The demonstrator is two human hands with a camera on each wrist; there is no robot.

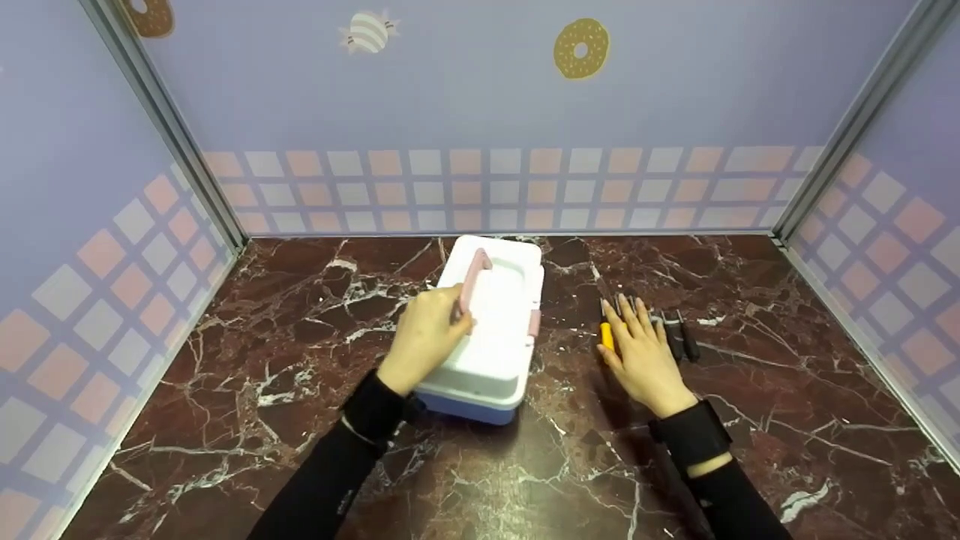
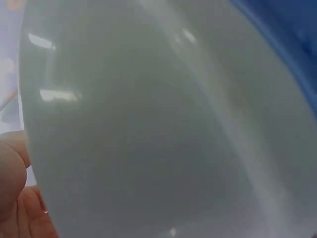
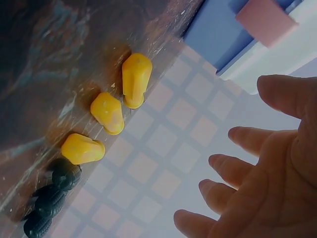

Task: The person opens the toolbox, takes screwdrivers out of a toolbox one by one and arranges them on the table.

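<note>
A box with a white lid (image 1: 499,345) and a blue body (image 1: 469,409) stands on the dark marble table, left of the right hand. My left hand (image 1: 426,334) grips the raised pink handle (image 1: 472,279) on top of the lid. In the left wrist view the white lid (image 2: 129,129) fills most of the picture. My right hand (image 1: 646,365), fingers spread and straight, hovers over a row of screwdrivers. Their yellow handles (image 3: 136,74) and black handles (image 3: 51,201) lie side by side, partly hidden by that hand in the head view.
A pink latch (image 1: 535,322) sits on the box's right side. Lilac walls (image 1: 480,105) with a checked band enclose the table (image 1: 300,465) at the back and both sides. The box's far end stands close to the back wall.
</note>
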